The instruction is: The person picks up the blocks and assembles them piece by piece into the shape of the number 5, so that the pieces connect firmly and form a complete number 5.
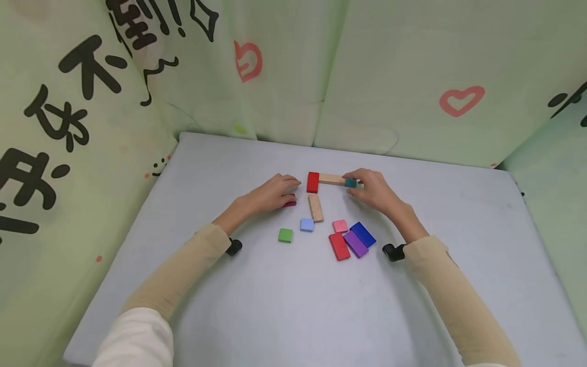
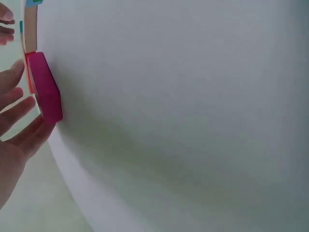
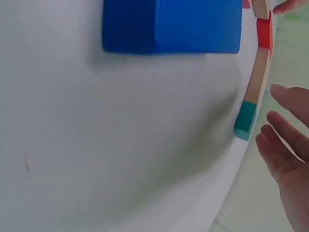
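My left hand (image 1: 275,192) is over a magenta block (image 1: 290,203), its thumb near the block in the head view. In the left wrist view the fingers (image 2: 34,137) are loosely spread behind that magenta block (image 2: 46,92), seemingly at its lower end; contact is unclear. My right hand (image 1: 372,188) stands beside a small teal block (image 1: 350,182), thumb and fingers spread apart. The right wrist view shows a gap between those fingers (image 3: 275,154) and the teal block (image 3: 245,121). A long wooden block (image 1: 331,179) joins the teal block to an upright-lying red block (image 1: 313,182).
Below the red block lies another wooden block (image 1: 315,208), next to a light blue block (image 1: 307,225). A green block (image 1: 285,235) is to the left. Pink (image 1: 340,226), red (image 1: 339,246), purple (image 1: 355,244) and blue (image 1: 363,234) blocks cluster nearer on the white table (image 1: 284,306).
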{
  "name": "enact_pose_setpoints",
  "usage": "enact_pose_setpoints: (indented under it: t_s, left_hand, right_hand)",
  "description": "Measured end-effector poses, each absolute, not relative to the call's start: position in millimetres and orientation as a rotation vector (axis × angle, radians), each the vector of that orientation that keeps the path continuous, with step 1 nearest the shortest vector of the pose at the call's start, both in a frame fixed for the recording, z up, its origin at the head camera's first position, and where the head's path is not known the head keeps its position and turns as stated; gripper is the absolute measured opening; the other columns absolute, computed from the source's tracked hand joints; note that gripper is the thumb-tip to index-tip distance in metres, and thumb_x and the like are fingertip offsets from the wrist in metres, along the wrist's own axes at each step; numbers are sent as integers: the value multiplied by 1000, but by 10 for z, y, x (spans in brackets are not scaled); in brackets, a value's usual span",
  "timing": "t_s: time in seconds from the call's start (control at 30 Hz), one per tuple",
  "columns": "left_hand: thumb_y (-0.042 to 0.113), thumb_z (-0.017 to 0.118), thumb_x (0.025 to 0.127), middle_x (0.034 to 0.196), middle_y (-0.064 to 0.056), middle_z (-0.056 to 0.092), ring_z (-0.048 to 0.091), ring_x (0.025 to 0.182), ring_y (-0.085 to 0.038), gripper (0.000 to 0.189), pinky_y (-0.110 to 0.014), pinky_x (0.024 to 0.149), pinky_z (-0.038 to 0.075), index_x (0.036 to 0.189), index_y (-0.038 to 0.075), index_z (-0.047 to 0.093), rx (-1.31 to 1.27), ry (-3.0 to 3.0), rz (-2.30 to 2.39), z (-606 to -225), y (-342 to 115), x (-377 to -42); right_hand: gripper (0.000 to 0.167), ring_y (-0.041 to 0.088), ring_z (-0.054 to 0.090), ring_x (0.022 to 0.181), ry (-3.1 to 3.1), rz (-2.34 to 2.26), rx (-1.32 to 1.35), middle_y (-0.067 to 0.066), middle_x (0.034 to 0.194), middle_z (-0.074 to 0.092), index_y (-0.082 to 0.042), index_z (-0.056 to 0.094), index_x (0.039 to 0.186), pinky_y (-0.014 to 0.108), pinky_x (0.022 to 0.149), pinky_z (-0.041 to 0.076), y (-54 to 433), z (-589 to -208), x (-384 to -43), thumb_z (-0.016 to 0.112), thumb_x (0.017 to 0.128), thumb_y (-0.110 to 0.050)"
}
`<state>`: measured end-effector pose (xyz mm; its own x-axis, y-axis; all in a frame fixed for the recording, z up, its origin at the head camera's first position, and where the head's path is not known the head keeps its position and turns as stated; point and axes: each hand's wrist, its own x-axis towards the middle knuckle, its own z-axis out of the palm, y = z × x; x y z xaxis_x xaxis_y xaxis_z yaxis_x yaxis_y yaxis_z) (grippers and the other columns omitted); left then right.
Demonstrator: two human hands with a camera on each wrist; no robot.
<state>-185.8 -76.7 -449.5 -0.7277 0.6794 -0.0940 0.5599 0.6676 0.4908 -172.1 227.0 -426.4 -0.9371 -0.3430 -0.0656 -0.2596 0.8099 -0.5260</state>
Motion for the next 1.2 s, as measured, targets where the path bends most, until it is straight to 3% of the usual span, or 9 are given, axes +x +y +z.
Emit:
enact_pose_setpoints:
  t_s: [0.27, 0.53, 0.87, 1.2]
  left_hand:
    - [24, 69, 100, 141, -18, 58, 55, 126, -30, 54, -37, 106, 52, 146, -1, 54, 930, 2606, 619, -4494, -878, -1673]
    - [19, 69, 100, 138, -19, 59, 57, 122, -29, 51, -35, 103, 55, 143, -3, 56, 904, 2675, 597, -4526, -877, -1566]
    - [14, 70, 98, 143, -17, 58, 56, 128, -31, 44, -38, 108, 51, 139, -3, 61, 930, 2642, 702, -4546, -841, -1514]
    - [21, 81, 90, 152, -16, 49, 48, 138, -32, 67, -41, 112, 49, 146, -2, 53, 818, 2535, 807, -4565, -908, -1450]
  right_hand:
    - [37, 37, 63, 115, 2833, -814, -590, 21, 127, 68, 1, 68, 130, 53, 99, 55, 2207, -4301, -1592, 73, 94, -6]
    - [39, 35, 65, 110, 2785, -829, -653, 19, 123, 69, 1, 67, 130, 49, 95, 58, 2041, -4286, -1483, 74, 93, -6]
    - [39, 32, 66, 110, 2694, -859, -778, 17, 126, 70, 1, 68, 130, 46, 93, 59, 1835, -4309, -1436, 75, 91, -5]
    - [44, 31, 67, 103, 2647, -913, -660, 19, 118, 70, 6, 64, 131, 43, 89, 60, 1696, -4319, -1388, 75, 94, -14]
